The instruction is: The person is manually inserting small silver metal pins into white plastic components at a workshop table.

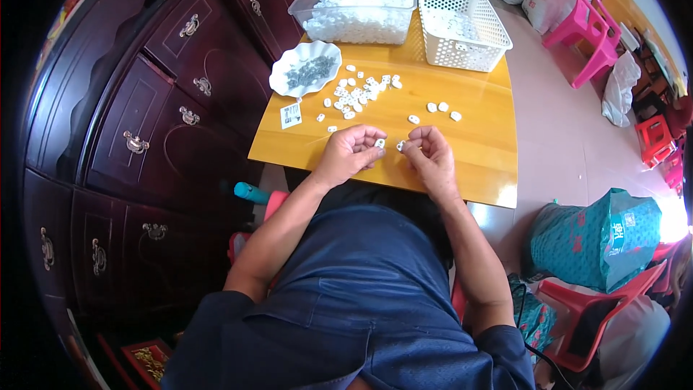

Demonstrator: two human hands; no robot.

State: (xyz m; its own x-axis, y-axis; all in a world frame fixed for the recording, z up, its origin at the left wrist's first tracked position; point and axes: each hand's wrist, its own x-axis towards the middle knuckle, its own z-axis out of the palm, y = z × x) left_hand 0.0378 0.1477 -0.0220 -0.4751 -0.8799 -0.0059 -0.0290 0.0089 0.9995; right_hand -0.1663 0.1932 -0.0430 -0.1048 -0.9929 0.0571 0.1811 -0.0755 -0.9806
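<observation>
Centrally, two bare hands at the near edge of a yellow wooden table (480,159), forearms seemingly low so the fingertips can work steadily. Left hand (348,153): thumb and forefinger pinching a small white piece (380,143), held by its edges, perhaps to leave its face open to view. Right hand (435,165): thumb and fingertips pinching a small holed piece (401,146), its detail too small to read; the two pieces face each other, apart, over bare wood. Beyond the left hand, one loose heap of white pieces (359,97), spread thinly, likely for easy single picking. Beyond the right hand, four separate pieces (455,116), well apart from the heap, which suggests deliberate sorting. Far left, one scalloped white dish (277,85) of small dark parts (310,72), its rim probably keeping them from scattering; just below it, one printed card (291,115). Far edge, one clear tub (297,12) filled with whitish pieces, and beside it one perforated white basket (471,59), more sparsely filled; both bulky, presumably set back to free the near surface.
</observation>
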